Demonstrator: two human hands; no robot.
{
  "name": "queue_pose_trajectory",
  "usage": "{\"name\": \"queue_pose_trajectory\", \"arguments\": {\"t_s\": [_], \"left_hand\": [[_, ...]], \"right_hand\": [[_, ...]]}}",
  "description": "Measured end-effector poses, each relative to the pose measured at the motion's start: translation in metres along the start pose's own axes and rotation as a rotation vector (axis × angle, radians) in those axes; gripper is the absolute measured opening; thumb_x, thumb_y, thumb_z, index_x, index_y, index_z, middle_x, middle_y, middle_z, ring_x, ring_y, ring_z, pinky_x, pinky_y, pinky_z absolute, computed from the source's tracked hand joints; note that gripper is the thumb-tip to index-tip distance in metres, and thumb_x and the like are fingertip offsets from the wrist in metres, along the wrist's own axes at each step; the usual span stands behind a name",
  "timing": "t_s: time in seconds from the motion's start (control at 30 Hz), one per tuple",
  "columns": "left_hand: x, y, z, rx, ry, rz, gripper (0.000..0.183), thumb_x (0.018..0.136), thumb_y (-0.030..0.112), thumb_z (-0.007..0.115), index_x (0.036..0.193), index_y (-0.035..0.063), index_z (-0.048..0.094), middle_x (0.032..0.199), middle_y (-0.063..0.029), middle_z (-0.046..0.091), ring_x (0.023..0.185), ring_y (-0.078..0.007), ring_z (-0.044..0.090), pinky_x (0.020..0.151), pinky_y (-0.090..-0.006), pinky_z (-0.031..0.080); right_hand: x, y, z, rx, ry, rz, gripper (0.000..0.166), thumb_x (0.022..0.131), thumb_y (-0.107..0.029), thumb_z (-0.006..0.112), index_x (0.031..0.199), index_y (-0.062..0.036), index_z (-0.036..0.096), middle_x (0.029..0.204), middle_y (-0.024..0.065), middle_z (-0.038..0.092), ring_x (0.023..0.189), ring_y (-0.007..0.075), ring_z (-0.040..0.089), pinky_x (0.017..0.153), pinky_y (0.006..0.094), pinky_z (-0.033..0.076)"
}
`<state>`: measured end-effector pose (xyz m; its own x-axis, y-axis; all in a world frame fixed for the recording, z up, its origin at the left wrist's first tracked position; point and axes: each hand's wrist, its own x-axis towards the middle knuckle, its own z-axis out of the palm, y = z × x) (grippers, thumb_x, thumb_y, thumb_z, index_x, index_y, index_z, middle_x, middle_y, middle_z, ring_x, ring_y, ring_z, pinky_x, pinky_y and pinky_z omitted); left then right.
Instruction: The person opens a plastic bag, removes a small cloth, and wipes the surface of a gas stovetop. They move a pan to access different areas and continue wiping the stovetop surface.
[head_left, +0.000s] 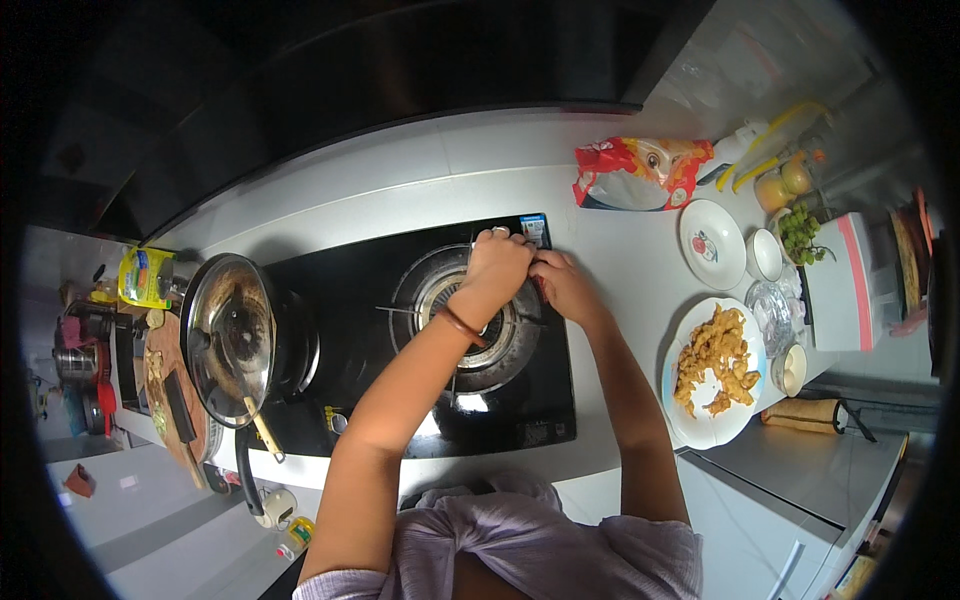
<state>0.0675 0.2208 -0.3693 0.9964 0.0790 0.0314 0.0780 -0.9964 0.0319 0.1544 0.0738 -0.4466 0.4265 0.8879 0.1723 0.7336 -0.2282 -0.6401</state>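
Note:
Both of my hands are over the far right corner of a black glass gas hob (360, 300). My left hand (501, 259), with a reddish-brown bangle (460, 328) on the wrist, is curled beyond the right burner (480, 375). Close against it, my right hand (562, 283) has its fingers bent at the hob's right edge. A small red thing (540, 291) shows beside the right fingers, mostly hidden. What either hand grips cannot be made out. A sticker with a printed code (534, 227) lies just past the hands.
At the left stands a wok under a glass lid (229, 337), its handle towards me. Further left, a cleaver (178, 405) rests on a round wooden board (154, 345). Right of the hob are a plate of fried food (716, 360), a white plate (712, 244) and a red bag (645, 172).

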Motion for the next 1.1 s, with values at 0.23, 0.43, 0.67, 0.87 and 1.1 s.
{"name": "queue_pose_trajectory", "arguments": {"t_s": [0.23, 0.43, 0.67, 0.87, 1.1], "left_hand": [[-0.064, 0.0, -0.029, -0.262, 0.28, -0.086, 0.038, 0.068, -0.005, 0.051, 0.1, 0.0075, 0.065, 0.101, -0.0057, 0.065, 0.091, -0.0269, 0.059, 0.079, -0.0368, 0.046], [-0.147, 0.025, -0.024, -0.42, 0.313, -0.109, 0.035, 0.066, -0.006, 0.05, 0.095, 0.005, 0.065, 0.091, -0.0103, 0.065, 0.083, -0.0295, 0.06, 0.074, -0.0384, 0.048], [-0.233, 0.079, 0.005, -0.496, 0.202, -0.259, 0.037, 0.066, -0.006, 0.05, 0.098, 0.0061, 0.065, 0.1, -0.0078, 0.064, 0.09, -0.0283, 0.059, 0.08, -0.0368, 0.046], [-0.291, 0.094, 0.022, -0.631, 0.174, -0.528, 0.041, 0.064, -0.011, 0.046, 0.098, 0.0039, 0.065, 0.099, -0.0115, 0.065, 0.09, -0.032, 0.06, 0.081, -0.0378, 0.047], [-0.319, 0.099, 0.03, -0.641, 0.164, -0.625, 0.034, 0.066, -0.006, 0.052, 0.096, 0.005, 0.066, 0.087, -0.0117, 0.064, 0.083, -0.0319, 0.059, 0.076, -0.0383, 0.047]], "right_hand": [[-0.062, -0.025, 0.004, 0.036, 0.079, 0.046, 0.032, 0.073, 0.008, 0.05, 0.101, -0.0042, 0.058, 0.126, 0.008, 0.05, 0.117, 0.0315, 0.043, 0.099, 0.0385, 0.037], [-0.097, -0.048, 0.019, -0.071, 0.218, 0.119, 0.037, 0.08, 0.002, 0.051, 0.116, -0.0065, 0.055, 0.124, 0.01, 0.05, 0.115, 0.0316, 0.044, 0.097, 0.0391, 0.038], [-0.121, -0.082, 0.046, -0.409, 0.36, 0.329, 0.047, 0.079, -0.007, 0.055, 0.126, -0.0133, 0.05, 0.122, 0.0066, 0.049, 0.114, 0.0277, 0.044, 0.096, 0.041, 0.035], [-0.12, -0.086, 0.056, -0.38, 0.489, 0.412, 0.044, 0.076, -0.005, 0.056, 0.119, -0.0122, 0.052, 0.122, 0.0089, 0.047, 0.115, 0.0311, 0.044, 0.096, 0.0428, 0.035], [-0.102, -0.047, 0.044, -0.289, 0.456, 0.323, 0.043, 0.072, 0.004, 0.055, 0.113, -0.008, 0.057, 0.124, 0.0087, 0.051, 0.114, 0.0323, 0.045, 0.096, 0.0428, 0.038]]}}
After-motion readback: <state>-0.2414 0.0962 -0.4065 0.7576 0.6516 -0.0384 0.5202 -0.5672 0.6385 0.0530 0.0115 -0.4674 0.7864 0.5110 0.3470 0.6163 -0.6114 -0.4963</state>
